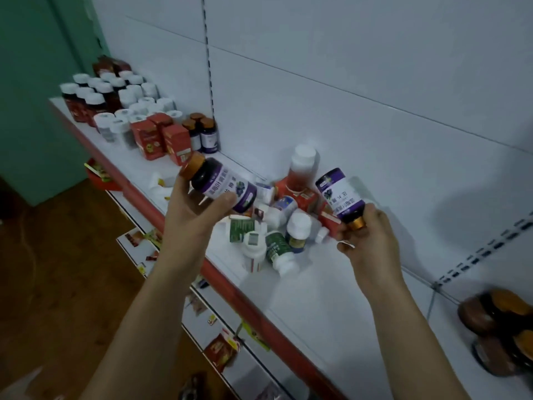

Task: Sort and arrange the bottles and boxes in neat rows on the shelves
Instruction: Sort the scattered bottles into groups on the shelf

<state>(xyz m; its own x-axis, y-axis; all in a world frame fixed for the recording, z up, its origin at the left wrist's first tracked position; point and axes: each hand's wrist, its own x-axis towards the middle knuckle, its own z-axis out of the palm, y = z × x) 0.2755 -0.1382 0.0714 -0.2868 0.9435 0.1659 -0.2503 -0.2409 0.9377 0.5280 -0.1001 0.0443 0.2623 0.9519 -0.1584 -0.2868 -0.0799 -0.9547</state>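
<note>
Head view. My left hand (199, 209) grips the first purple bottle (223, 184) round its body, gold cap pointing up and left, over the left edge of the loose pile (277, 223) on the white shelf (317, 298). My right hand (366, 235) pinches the second purple bottle (340, 194) by its gold cap, base up, over the pile's right edge. Left of the pile, standing upright: gold-capped bottles (204, 131), red boxes (161, 137), rows of white-capped bottles (121, 96). Far right of the pile: brown jars (501, 327).

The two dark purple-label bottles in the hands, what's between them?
Jumbled white-capped bottles and red boxes, lying on the white shelf; head view.
</note>
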